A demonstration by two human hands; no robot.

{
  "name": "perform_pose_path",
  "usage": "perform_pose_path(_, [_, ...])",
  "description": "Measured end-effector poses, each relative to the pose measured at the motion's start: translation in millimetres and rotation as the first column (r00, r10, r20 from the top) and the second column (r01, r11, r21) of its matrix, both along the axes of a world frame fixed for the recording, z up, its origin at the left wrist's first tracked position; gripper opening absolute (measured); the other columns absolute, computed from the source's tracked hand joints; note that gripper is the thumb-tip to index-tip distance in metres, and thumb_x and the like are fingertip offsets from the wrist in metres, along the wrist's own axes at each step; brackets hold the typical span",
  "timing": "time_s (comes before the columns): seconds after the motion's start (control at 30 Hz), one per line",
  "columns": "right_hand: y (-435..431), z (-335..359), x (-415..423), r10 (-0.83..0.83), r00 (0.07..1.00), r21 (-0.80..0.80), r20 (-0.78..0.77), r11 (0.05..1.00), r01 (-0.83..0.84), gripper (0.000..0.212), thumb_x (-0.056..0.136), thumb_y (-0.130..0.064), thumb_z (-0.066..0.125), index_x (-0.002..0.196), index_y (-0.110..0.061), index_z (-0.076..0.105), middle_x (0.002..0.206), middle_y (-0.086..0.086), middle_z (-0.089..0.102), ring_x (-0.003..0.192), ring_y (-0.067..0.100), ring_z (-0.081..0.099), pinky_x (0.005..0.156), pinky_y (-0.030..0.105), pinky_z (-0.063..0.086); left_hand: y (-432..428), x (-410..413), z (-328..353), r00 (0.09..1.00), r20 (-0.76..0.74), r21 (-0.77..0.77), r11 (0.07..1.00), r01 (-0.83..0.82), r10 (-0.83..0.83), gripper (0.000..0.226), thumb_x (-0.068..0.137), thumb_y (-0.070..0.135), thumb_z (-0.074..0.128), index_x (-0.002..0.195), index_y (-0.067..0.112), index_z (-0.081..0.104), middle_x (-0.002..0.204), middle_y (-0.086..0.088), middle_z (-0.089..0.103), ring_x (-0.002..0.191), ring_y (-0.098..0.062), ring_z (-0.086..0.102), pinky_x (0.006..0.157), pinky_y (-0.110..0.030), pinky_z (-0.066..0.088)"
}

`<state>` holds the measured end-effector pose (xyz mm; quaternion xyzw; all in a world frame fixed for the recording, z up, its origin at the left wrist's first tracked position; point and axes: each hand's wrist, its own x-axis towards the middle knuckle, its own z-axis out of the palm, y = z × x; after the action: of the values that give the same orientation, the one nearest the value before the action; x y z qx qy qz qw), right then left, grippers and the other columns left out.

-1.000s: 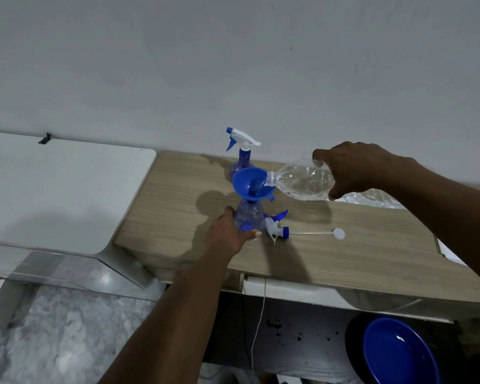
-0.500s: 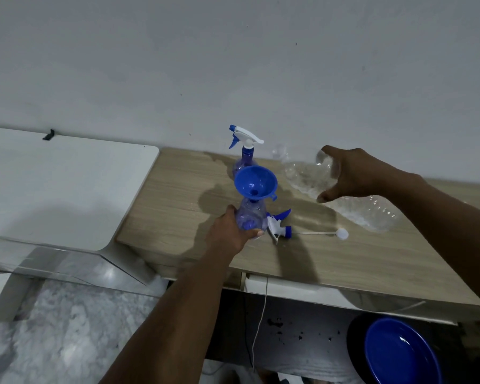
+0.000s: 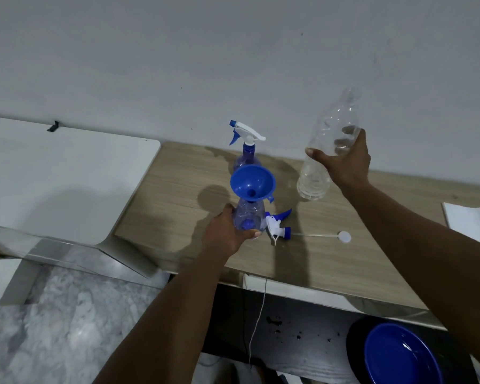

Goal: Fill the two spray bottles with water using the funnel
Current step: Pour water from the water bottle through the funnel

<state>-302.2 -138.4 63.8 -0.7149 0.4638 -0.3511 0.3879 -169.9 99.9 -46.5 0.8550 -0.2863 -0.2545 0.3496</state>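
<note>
Nearest, the left grip clasps the open bottle on the surface, with the funnel in its neck. A spray head lies just beside. Farther back, the right grip holds a clear bottle upright. The capped sprayer stands by the wall.

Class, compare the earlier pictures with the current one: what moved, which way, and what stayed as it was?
The right hand swung the clear bottle away from the funnel, from lying tipped to nearly upright, mouth up, still gripping it. The left hand still holds the open spray bottle under the funnel. The capped spray bottle and loose trigger head stayed put.
</note>
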Motion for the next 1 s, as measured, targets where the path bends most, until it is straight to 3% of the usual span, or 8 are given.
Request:
perform_pose_path(0.33, [-19, -32, 27, -0.043, 0.995, 0.063, 0.085, 0.997, 0.038, 0.103, 0.052, -0.062, 0.090, 0.134, -0.025, 0.039, 0.127, 0.002, 0.058, 0.119, 0.020, 0.057, 0.105, 0.043, 0.047, -2, -3, 1, 0.998, 0.061, 0.031, 1.000, -0.006, 0.004, 0.064, 0.062, 0.053, 0.088, 0.106, 0.027, 0.050, 0.098, 0.009, 0.066, 0.083, -0.011, 0.064, 0.075, -0.031, 0.052])
perform_pose_path(0.5, [-6, -26, 16, -0.149, 0.987, 0.152, 0.069, 0.979, 0.137, 0.128, 0.050, -0.082, 0.078, 0.148, -0.023, 0.022, 0.152, 0.008, 0.035, 0.141, 0.026, 0.039, 0.117, 0.050, 0.033, -1, -4, 3, 0.998, 0.067, 0.042, 0.999, -0.013, 0.010, 0.067, 0.060, 0.055, 0.088, 0.107, 0.027, 0.051, 0.101, 0.009, 0.066, 0.085, -0.012, 0.064, 0.077, -0.033, 0.053])
perform_pose_path(0.6, [47, -10, -1, -0.243, 0.947, -0.124, 0.208, 0.954, 0.272, 0.097, 0.075, -0.082, 0.056, 0.142, -0.014, 0.036, 0.140, 0.004, 0.038, 0.129, 0.024, 0.045, 0.108, 0.058, 0.035, 2, -4, 3, 0.997, 0.082, 0.055, 0.998, -0.012, 0.007, 0.067, 0.059, 0.058, 0.087, 0.107, 0.026, 0.051, 0.100, 0.009, 0.066, 0.085, -0.013, 0.064, 0.076, -0.032, 0.052])
perform_pose_path(0.67, [85, 6, -4, 0.052, 0.961, -0.413, 0.273, 0.908, 0.069, 0.070, 0.088, -0.061, 0.061, 0.131, -0.008, 0.047, 0.127, 0.002, 0.045, 0.115, 0.024, 0.050, 0.099, 0.049, 0.043, 4, -2, 3, 0.994, 0.108, 0.062, 0.998, -0.001, -0.006, 0.068, 0.061, 0.058, 0.086, 0.109, 0.024, 0.052, 0.101, 0.007, 0.067, 0.087, -0.016, 0.065, 0.077, -0.036, 0.053])
perform_pose_path(0.77, [121, 32, 14, 0.457, 0.874, -0.499, -0.167, 0.726, -0.474, 0.074, 0.075, -0.064, 0.071, 0.130, -0.018, 0.051, 0.128, -0.004, 0.048, 0.117, 0.021, 0.049, 0.097, 0.034, 0.042, 7, 1, 4, 0.994, 0.106, 0.078, 0.997, 0.021, -0.030, 0.058, 0.072, 0.051, 0.081, 0.116, 0.026, 0.053, 0.100, 0.006, 0.067, 0.089, -0.019, 0.066, 0.076, -0.034, 0.051])
perform_pose_path(0.87, [130, 42, 44, 0.386, 0.625, -0.327, -0.679, 0.603, -0.727, 0.089, 0.069, -0.075, 0.066, 0.143, -0.035, 0.038, 0.147, -0.001, 0.039, 0.129, 0.026, 0.041, 0.098, 0.044, 0.040, 12, 3, 6, 0.998, 0.066, 0.087, 0.996, 0.014, -0.020, 0.058, 0.074, 0.057, 0.077, 0.121, 0.032, 0.054, 0.100, 0.009, 0.066, 0.088, -0.016, 0.064, 0.077, -0.033, 0.051])
perform_pose_path(0.93, [128, 44, 60, 0.382, 0.492, -0.187, -0.783, 0.609, -0.771, 0.079, 0.073, -0.065, 0.066, 0.142, -0.035, 0.040, 0.143, 0.000, 0.045, 0.125, 0.028, 0.047, 0.091, 0.040, 0.039, 18, 6, 5, 0.994, 0.102, 0.112, 0.994, 0.022, -0.034, 0.061, 0.071, 0.059, 0.079, 0.117, 0.029, 0.051, 0.102, 0.005, 0.067, 0.088, -0.018, 0.065, 0.078, -0.038, 0.054])
perform_pose_path(1.0, [127, 54, 69, 0.483, 0.455, -0.069, -0.748, 0.625, -0.777, 0.067, 0.075, -0.055, 0.068, 0.135, -0.032, 0.048, 0.131, 0.000, 0.054, 0.114, 0.026, 0.055, 0.083, 0.034, 0.041, 26, 11, 4, 0.990, 0.133, 0.113, 0.993, 0.024, -0.040, 0.061, 0.069, 0.060, 0.080, 0.110, 0.027, 0.049, 0.102, 0.003, 0.066, 0.087, -0.017, 0.063, 0.076, -0.037, 0.052])
